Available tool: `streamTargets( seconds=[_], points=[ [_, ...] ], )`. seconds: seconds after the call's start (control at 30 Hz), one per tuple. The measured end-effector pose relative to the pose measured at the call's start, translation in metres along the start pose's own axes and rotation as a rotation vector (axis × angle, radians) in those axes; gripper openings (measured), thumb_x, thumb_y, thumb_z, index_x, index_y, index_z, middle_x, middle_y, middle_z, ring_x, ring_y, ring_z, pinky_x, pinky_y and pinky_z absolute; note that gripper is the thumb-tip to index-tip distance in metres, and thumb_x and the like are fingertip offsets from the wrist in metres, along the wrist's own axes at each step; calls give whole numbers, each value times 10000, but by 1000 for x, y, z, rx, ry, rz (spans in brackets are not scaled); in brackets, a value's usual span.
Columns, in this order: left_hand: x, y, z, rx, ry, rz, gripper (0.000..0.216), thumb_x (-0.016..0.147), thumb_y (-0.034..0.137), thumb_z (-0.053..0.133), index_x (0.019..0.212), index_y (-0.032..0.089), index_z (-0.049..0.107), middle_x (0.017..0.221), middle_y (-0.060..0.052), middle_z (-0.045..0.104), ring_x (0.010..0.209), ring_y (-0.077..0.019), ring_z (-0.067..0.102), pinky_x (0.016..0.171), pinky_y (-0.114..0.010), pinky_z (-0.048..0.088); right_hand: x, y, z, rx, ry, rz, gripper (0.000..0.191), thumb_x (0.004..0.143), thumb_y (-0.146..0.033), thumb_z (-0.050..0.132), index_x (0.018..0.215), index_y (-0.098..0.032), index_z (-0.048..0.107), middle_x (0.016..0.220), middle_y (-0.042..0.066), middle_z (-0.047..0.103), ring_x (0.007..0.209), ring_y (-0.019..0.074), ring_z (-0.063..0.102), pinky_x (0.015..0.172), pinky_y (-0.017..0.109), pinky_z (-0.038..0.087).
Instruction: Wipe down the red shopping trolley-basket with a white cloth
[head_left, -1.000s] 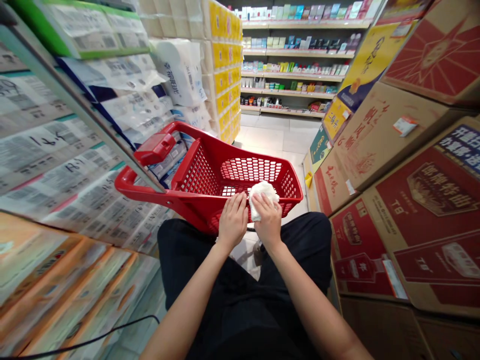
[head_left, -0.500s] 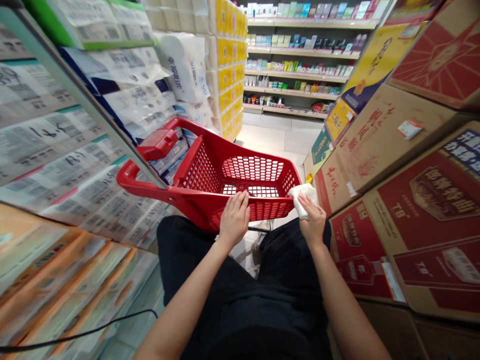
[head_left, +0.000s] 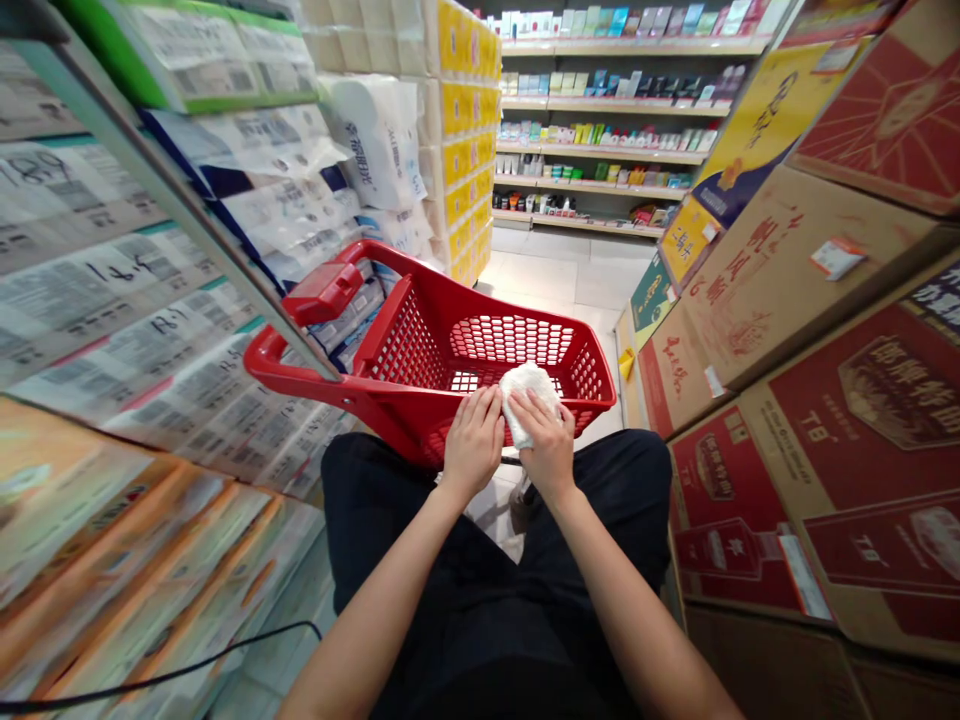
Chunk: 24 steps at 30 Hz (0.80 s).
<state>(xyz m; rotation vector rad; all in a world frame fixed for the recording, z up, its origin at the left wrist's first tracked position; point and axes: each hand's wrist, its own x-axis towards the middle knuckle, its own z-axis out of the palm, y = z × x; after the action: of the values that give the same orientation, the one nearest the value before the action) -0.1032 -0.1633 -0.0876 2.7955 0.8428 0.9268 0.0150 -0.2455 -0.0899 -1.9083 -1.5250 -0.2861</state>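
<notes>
A red plastic rolling shopping basket [head_left: 397, 408] stands in front of my knees, its lattice walls and floor showing nothing inside. My left hand [head_left: 474, 445] grips the middle of its near rim, fingers curled over the edge. Right beside it, my right hand [head_left: 546, 440] presses a folded white cloth [head_left: 523, 378] against the same rim, with fingers closed on the cloth. A metal pole [head_left: 217, 235] rises slantwise from the basket's handle end at the left.
Wrapped paper packs [head_left: 112, 270] are piled at the left, with yellow-and-white packs [head_left: 461, 140] behind. Cartons [head_left: 810, 400] form a wall at the right. Shelves of small goods [head_left: 600, 103] stand across the tiled floor [head_left: 540, 265]. A black cable [head_left: 172, 672] runs at lower left.
My right hand has slid the cloth leftward along the near rim, from the basket's right corner to beside my left hand. The left hand keeps its place on the rim.
</notes>
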Motion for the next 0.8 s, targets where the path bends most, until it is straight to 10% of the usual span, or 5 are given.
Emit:
streamTargets(
  seconds=[0.37, 0.67, 0.8],
  points=[
    [0, 0, 2, -13, 8, 3, 490, 988, 248, 327, 1461, 127, 370, 1464, -106, 480, 1394, -238, 384, 1185, -452, 287, -37, 114, -40, -137, 134, 236, 595, 747, -62, 428, 1277, -283, 586, 1346, 36, 609, 1306, 213, 515, 1051, 447, 276],
    [0, -2, 2, -3, 8, 2, 472, 985, 227, 323, 1437, 116, 400, 1452, -117, 490, 1391, -239, 387, 1177, -455, 300, -2, -3, -2, -44, -16, 52, 666, 731, -27, 447, 1350, -258, 526, 1403, 32, 557, 1363, 200, 441, 1087, 434, 229],
    [0, 0, -1, 0, -6, 4, 468, 986, 223, 310, 1436, 133, 406, 1447, -106, 497, 1385, -234, 395, 1176, -456, 301, 0, -14, 2, 10, -20, 5, 638, 766, -42, 447, 1351, -285, 523, 1389, 11, 571, 1350, 190, 457, 1108, 424, 200]
  ],
)
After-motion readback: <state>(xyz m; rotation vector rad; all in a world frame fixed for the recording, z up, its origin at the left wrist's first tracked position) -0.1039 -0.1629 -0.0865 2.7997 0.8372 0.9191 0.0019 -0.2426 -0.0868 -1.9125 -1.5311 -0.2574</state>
